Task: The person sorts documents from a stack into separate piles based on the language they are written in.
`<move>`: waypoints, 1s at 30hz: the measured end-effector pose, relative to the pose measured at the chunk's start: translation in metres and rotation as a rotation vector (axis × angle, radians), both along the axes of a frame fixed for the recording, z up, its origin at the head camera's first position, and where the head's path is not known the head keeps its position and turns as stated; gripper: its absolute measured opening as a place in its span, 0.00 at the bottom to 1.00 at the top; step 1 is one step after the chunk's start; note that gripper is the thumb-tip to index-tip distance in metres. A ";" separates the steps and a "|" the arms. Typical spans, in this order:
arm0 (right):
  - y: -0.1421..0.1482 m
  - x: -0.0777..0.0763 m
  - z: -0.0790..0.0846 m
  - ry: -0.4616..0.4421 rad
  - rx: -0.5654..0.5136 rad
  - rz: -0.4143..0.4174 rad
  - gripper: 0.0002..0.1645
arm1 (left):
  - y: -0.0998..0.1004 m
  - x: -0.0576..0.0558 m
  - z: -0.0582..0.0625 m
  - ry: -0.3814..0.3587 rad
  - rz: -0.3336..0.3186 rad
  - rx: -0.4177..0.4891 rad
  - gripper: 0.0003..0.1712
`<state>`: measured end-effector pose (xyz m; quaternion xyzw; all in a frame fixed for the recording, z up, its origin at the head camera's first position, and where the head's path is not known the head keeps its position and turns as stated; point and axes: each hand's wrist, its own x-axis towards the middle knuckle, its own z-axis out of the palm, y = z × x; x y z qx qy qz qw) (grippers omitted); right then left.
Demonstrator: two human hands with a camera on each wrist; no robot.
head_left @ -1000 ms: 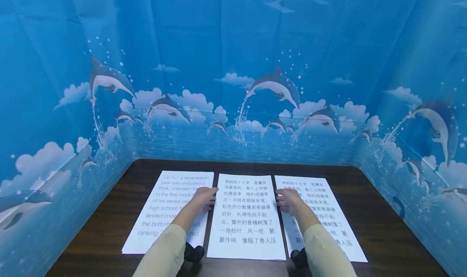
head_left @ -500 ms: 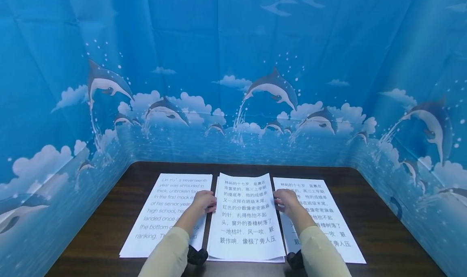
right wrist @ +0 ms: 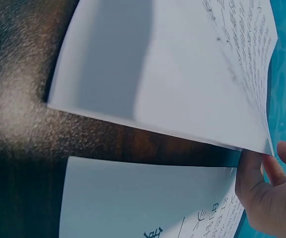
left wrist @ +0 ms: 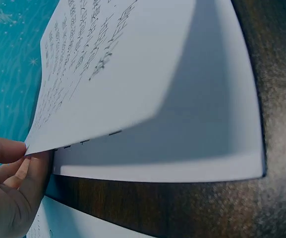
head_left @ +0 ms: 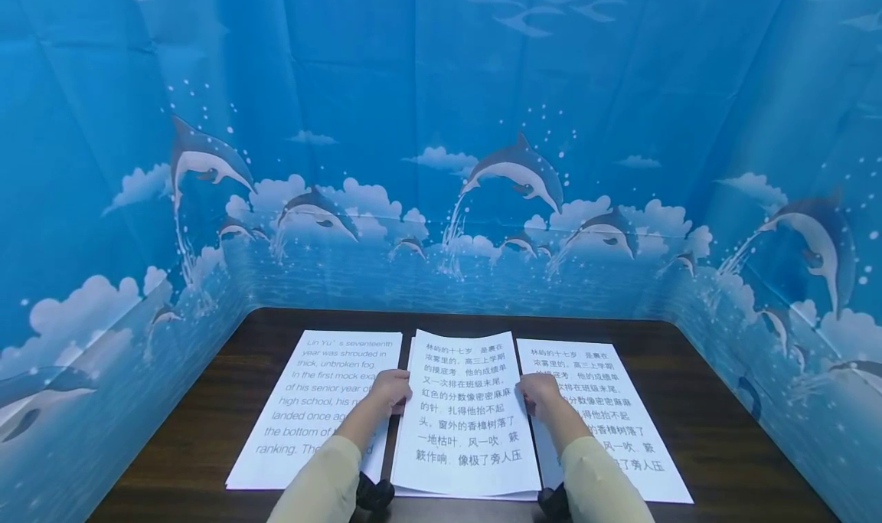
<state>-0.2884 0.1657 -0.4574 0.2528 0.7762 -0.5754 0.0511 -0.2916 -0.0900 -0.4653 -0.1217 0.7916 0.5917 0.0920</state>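
White middle sheet (head_left: 463, 404): left grip (head_left: 390, 390), right grip (head_left: 540, 393) pinch opposite edges; forearms (head_left: 361, 426) slant inward.

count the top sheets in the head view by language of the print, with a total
English: 1 (left sheet)
Chinese: 2 (middle sheet, right sheet)
Total: 3 top sheets

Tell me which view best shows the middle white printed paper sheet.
Head view: the middle white printed paper sheet appears nearly whole and readable. Each wrist view shows only part, with a raised edge closer.
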 end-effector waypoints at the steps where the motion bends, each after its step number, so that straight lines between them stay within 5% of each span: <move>1: 0.000 0.000 0.000 -0.001 0.014 0.013 0.16 | 0.000 0.001 0.000 0.000 -0.004 -0.001 0.30; 11: 0.000 0.003 0.000 0.012 0.022 0.083 0.21 | 0.000 0.002 -0.001 -0.010 -0.010 -0.037 0.33; 19: 0.002 0.001 0.000 0.012 0.073 0.084 0.07 | 0.000 0.000 0.001 0.006 -0.033 -0.073 0.33; 30: 0.003 0.003 0.010 -0.003 0.115 0.092 0.09 | -0.001 -0.004 0.006 0.032 -0.029 -0.107 0.33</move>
